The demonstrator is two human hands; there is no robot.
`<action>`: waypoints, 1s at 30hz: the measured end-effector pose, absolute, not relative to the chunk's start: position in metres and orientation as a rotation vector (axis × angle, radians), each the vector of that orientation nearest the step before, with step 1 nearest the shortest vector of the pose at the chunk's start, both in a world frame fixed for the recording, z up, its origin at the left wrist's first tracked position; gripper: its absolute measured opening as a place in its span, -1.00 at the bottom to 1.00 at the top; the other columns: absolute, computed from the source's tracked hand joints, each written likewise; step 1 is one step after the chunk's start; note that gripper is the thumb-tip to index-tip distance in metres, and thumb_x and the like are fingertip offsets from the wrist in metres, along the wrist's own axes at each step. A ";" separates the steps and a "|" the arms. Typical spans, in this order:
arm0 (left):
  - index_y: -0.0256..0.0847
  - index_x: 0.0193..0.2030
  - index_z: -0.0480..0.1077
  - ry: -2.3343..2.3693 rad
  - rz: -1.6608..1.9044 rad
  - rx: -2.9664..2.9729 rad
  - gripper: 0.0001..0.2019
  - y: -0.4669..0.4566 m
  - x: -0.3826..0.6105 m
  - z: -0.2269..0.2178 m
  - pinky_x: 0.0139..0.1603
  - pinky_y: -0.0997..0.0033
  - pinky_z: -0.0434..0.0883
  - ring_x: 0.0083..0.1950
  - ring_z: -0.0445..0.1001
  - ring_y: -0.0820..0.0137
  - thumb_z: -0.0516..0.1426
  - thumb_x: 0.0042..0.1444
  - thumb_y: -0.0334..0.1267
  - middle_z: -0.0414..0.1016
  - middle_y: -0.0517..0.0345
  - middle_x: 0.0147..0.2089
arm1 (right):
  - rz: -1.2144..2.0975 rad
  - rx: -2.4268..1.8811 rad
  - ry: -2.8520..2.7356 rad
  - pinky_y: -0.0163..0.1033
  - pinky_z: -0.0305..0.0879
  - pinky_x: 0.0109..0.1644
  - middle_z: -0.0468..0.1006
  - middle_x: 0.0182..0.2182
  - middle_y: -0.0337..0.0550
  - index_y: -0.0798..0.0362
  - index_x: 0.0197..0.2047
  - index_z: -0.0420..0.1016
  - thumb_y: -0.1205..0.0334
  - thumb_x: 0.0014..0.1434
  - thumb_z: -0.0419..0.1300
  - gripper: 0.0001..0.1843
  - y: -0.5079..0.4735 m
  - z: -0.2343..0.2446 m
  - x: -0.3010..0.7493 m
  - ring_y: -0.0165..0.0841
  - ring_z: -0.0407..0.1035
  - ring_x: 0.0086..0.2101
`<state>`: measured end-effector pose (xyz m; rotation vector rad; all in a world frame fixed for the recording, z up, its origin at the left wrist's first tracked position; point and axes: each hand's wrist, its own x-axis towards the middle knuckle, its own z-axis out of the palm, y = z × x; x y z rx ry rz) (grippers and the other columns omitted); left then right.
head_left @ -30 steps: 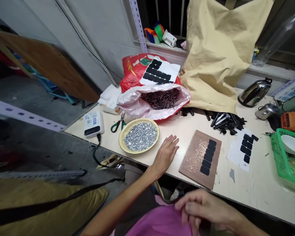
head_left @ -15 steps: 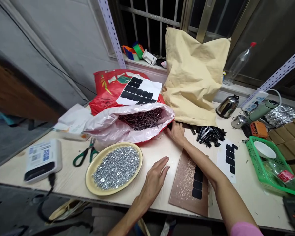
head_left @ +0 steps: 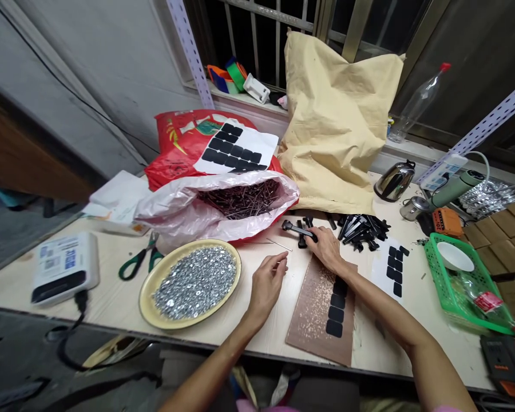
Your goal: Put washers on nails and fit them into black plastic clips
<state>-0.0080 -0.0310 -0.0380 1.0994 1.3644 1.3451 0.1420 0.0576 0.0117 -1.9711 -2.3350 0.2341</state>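
Grasping black part in right hand; left hand, grip released; label on white device unreadable.

— How is the worker's left hand posed?
— Relaxed, fingers slightly bent, the left forearm angled inward.
— And the right hand?
— Farther forward, curled in a grip, the right forearm slanting inward from a bent elbow.

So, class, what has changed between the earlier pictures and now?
The right hand has reached forward from the near edge of the table and taken hold of a black part. The left hand stays between the dish and the board; both lie as before.
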 end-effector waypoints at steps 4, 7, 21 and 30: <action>-0.29 -0.14 0.50 1.187 1.231 0.765 -0.52 -0.027 0.002 -0.020 -0.33 0.37 0.48 -0.35 0.53 0.35 0.15 0.02 0.11 0.55 0.00 -0.27 | 0.289 -1.632 -2.264 -0.22 0.32 -0.12 0.51 -0.22 -0.10 0.01 -0.07 0.50 0.24 0.23 0.09 -0.76 0.026 0.016 0.148 -0.29 0.38 -0.18; -0.35 -0.18 0.48 0.940 1.162 0.466 -0.44 -0.020 0.009 -0.010 -0.26 0.33 0.49 -0.23 0.56 0.25 0.19 -0.06 0.18 0.57 -0.08 -0.27 | 0.411 -1.355 -2.348 -0.21 0.36 -0.18 0.49 -0.25 -0.08 0.06 -0.09 0.49 0.30 0.22 0.09 -0.77 0.001 0.014 0.147 -0.29 0.39 -0.22; -0.32 -0.15 0.46 0.922 1.224 0.364 -0.40 -0.020 -0.002 -0.023 -0.17 0.35 0.43 -0.15 0.53 0.26 0.36 -0.29 0.05 0.57 0.00 -0.24 | 0.428 -1.265 -2.625 -0.16 0.31 -0.03 0.52 -0.07 -0.03 0.05 -0.04 0.43 0.36 0.33 -0.05 -0.73 0.026 0.024 0.143 -0.30 0.38 -0.14; -0.32 -0.13 0.42 0.963 1.314 0.201 -0.44 -0.024 -0.006 -0.029 -0.27 0.42 0.45 -0.46 0.48 0.45 0.40 -0.30 -0.11 0.46 0.26 -0.54 | 0.134 -1.382 -2.895 -0.17 0.27 -0.05 0.47 -0.12 0.02 0.14 -0.09 0.42 0.43 0.27 0.01 -0.79 0.092 0.011 0.148 -0.28 0.33 -0.16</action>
